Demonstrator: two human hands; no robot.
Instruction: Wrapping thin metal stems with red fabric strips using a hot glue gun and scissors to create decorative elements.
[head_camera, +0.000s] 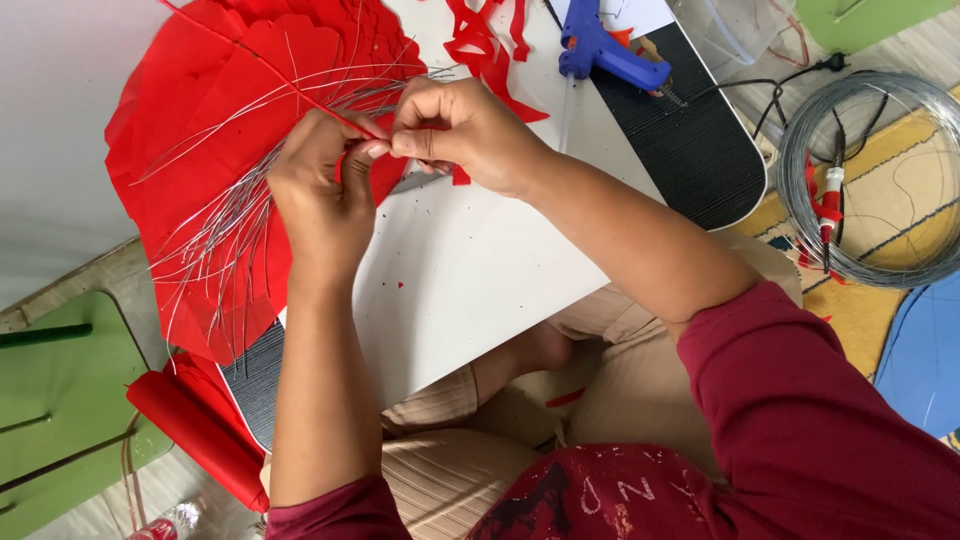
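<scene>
A small red paper piece (372, 150) sits pinched between both hands above the white worktop (470, 270), with a thin wire stem (330, 108) running out of the grip up to the left; the left hand (325, 185) closes around the paper from below and the right hand (455, 125) presses thumb and fingertips onto its top edge. Judging by what lies about, this looks like mid-work: a fan of cut silver wires (215, 235) rests on the red paper sheets (185, 130) to the left, not yet dressed, and curled red paper scraps (490, 45) lie beyond the hands. A blue glue gun (605, 52) lies on the dark ribbed board (690, 140), a wire coil (870, 180) on the floor to the right, a red paper roll (195, 425) at lower left. No container shows
</scene>
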